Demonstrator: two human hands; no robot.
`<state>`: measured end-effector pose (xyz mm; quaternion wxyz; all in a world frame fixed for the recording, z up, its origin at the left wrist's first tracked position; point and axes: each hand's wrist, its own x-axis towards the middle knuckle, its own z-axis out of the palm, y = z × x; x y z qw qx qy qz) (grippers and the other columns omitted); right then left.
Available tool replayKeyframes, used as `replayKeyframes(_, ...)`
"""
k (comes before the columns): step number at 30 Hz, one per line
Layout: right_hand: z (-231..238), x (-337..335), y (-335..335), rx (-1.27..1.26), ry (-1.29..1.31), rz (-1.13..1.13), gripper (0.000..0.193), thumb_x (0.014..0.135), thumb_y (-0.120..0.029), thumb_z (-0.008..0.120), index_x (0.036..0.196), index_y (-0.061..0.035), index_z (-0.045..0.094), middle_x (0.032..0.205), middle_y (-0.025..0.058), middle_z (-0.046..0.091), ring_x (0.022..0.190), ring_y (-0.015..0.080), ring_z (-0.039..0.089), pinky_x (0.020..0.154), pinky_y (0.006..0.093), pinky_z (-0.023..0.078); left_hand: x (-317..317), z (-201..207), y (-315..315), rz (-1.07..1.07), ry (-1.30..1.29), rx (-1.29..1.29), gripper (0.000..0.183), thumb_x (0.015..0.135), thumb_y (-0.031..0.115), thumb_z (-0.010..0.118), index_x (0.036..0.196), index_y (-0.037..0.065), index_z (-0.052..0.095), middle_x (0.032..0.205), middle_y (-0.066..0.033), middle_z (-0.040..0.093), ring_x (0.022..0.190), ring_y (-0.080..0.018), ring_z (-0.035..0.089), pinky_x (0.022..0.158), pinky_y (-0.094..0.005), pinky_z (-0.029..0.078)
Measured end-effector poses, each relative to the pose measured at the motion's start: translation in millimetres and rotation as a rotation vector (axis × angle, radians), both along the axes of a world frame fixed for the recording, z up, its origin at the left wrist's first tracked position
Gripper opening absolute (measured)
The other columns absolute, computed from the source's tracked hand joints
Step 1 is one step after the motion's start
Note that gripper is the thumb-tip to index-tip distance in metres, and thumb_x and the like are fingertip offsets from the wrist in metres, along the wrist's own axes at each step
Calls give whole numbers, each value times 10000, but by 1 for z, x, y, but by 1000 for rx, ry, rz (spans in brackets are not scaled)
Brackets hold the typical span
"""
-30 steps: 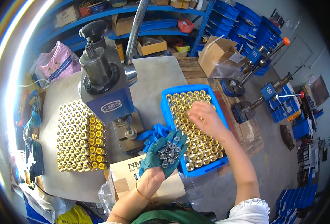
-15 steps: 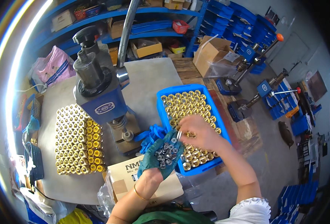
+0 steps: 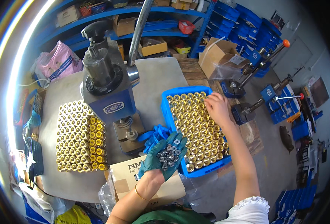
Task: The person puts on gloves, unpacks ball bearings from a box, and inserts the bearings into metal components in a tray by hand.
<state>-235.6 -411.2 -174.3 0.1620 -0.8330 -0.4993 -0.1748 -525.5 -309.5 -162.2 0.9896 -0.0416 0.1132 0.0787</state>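
My gloved left hand (image 3: pixel 165 156) cups loose washers (image 3: pixel 168 153), palm up, ready for picking; right hand (image 3: pixel 218 108) rests open-fingered, holding nothing, on fittings (image 3: pixel 194 123) in the far tray (image 3: pixel 168 115).

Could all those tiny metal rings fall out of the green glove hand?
Maybe. The left hand holds a loose pile of small metal rings on its open gloved palm, so a tilt could spill them. The right hand reaches over tightly packed brass pieces in the blue tray and might knock some over.

Press (image 3: pixel 110 93) between brass rows (image 3: pixel 81 136), tray (image 3: pixel 167 112).
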Motion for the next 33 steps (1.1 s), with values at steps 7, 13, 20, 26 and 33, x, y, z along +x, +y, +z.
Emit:
replayKeyframes(7, 68, -137, 6, -65, 241, 718, 169, 792, -204, 688, 920, -94, 700, 992, 37, 643, 1117, 240, 530, 937, 413, 378, -8, -2, -4, -17, -47, -91, 320, 905, 208, 513, 1174, 40, 559, 1155, -114, 606, 1059, -266, 590, 972, -437, 457)
replayKeyframes(13, 64, -150, 1, -101, 215, 744, 175, 789, -197, 673, 913, -74, 676, 988, 28, 644, 1139, 224, 513, 983, 413, 335, -9, -2, -12, 1, 103, -59, 250, 913, 207, 500, 1093, 66, 600, 1084, -115, 630, 991, -256, 618, 929, -435, 491)
replayKeyframes(20, 31, -95, 35, 44, 572, 421, 139, 743, -146, 677, 842, -69, 617, 933, 51, 634, 1065, 237, 544, 937, 402, 377, -5, -10, -8, 116, 250, -96, 243, 906, 64, 486, 1096, -68, 561, 1075, -189, 616, 986, -305, 616, 936, -422, 502)
replayKeyframes(26, -17, -50, 54, -38, -43, 280, 135, 798, -167, 631, 890, -77, 672, 929, 28, 643, 1044, 181, 536, 899, 387, 367, -9, -14, 6, 138, 280, -93, 312, 883, 52, 536, 1184, -28, 543, 1178, -174, 587, 1076, -290, 579, 970, -400, 474)
replayKeyframes(33, 30, -103, 34, 51, 295, 508, 147, 794, -183, 678, 905, -90, 701, 956, 35, 658, 1086, 212, 540, 943, 392, 377, -9, 1, 7, 106, 149, 12, 316, 907, 116, 536, 1210, 25, 547, 1242, -122, 553, 1145, -269, 541, 1006, -425, 439)
